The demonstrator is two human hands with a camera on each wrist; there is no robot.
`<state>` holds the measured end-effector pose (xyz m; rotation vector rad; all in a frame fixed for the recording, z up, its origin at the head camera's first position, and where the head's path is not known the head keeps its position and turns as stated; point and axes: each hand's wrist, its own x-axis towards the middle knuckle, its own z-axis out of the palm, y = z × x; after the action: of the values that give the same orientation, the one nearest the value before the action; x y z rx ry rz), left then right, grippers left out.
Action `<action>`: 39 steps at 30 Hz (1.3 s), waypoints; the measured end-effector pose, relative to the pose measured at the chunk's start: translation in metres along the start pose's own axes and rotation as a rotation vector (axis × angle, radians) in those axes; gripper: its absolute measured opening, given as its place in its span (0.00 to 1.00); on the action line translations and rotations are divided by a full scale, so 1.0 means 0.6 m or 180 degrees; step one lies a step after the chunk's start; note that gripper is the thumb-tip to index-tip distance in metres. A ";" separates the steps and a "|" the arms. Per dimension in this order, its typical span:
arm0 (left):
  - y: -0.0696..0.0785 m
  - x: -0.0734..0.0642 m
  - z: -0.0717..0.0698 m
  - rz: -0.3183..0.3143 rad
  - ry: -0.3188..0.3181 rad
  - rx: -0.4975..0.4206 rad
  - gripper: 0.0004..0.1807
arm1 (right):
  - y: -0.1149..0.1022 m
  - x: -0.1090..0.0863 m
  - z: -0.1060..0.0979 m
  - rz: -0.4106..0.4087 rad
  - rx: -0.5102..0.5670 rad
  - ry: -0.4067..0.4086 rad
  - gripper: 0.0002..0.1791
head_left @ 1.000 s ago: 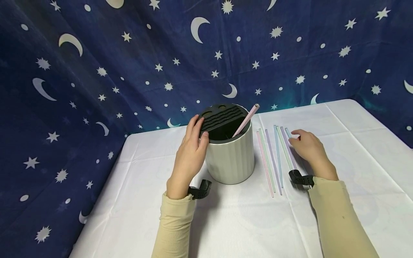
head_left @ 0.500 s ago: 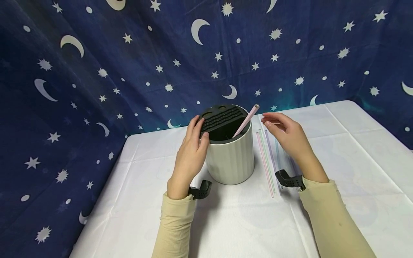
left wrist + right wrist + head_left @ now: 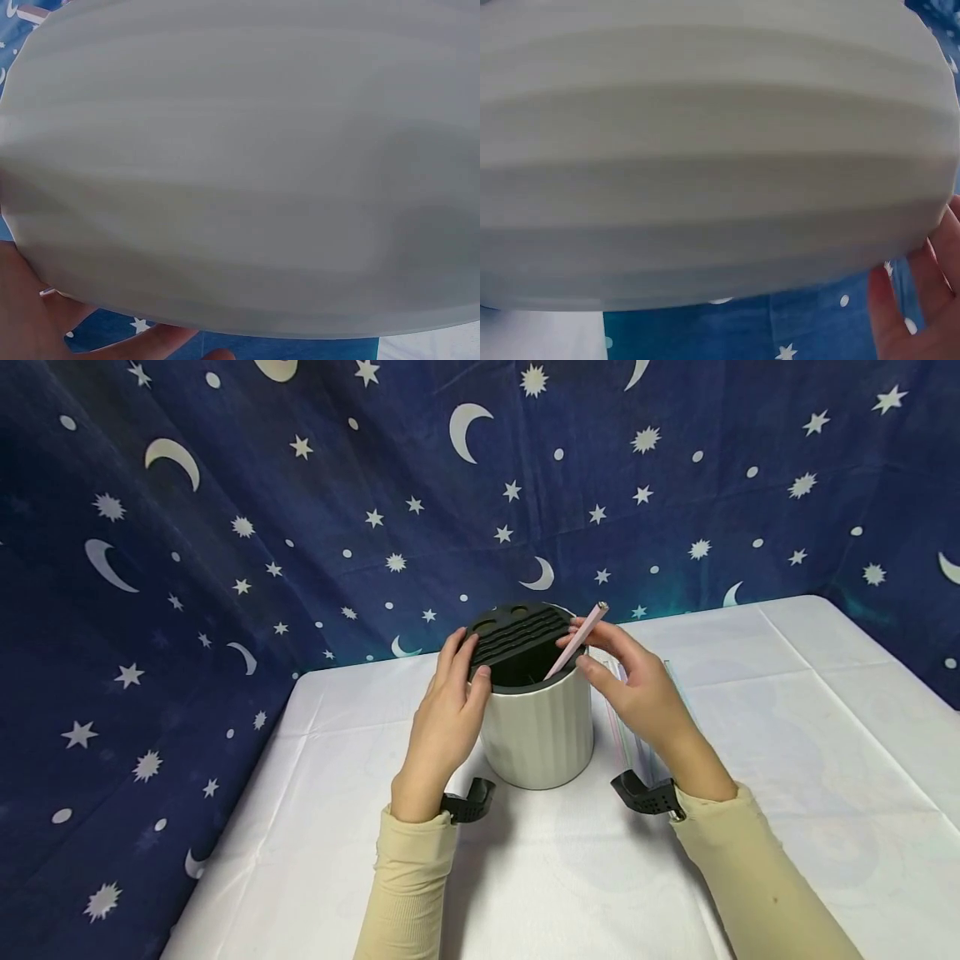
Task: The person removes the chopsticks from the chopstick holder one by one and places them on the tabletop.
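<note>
A white ribbed canister point(image 3: 536, 743) with a black grooved lid point(image 3: 517, 633) stands upright on the table. From its opening leans a pink pencil-like stick point(image 3: 576, 642), tilted to the right. My left hand point(image 3: 442, 718) holds the canister's left rim, thumb in front and fingers farther back. On the opposite side my right hand point(image 3: 637, 689) grips the right rim, its fingertips partly behind the pink stick. Both wrist views are mostly filled by the canister wall point(image 3: 240, 150), with right-hand fingers point(image 3: 930, 307) at its edge in the right wrist view. The canister's inside is dark.
Several thin translucent coloured sticks point(image 3: 617, 727) lie on the white tablecloth point(image 3: 570, 877) right of the canister, largely hidden under my right hand and wrist. A dark blue curtain point(image 3: 337, 485) with moons and stars hangs behind and to the left.
My right hand has moved left from above the thin sticks to the canister's right rim. My left hand, the canister and the pink stick have stayed in place.
</note>
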<state>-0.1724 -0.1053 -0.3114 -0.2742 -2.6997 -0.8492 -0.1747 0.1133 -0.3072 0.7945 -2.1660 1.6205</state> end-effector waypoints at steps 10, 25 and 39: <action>0.000 0.000 -0.001 0.0006 0.0004 0.0039 0.29 | 0.012 0.000 0.021 -0.0429 -0.0415 -0.0172 0.11; 0.000 -0.001 0.000 -0.0009 0.0014 0.0039 0.29 | 0.030 0.002 0.020 -0.0023 -0.0010 -0.0093 0.08; 0.000 -0.001 0.001 -0.0043 -0.0020 0.0005 0.28 | 0.028 0.002 -0.042 -0.0352 0.1765 0.0673 0.10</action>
<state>-0.1720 -0.1048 -0.3120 -0.2592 -2.7110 -0.8513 -0.1876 0.1402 -0.3121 0.8207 -1.5124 2.1645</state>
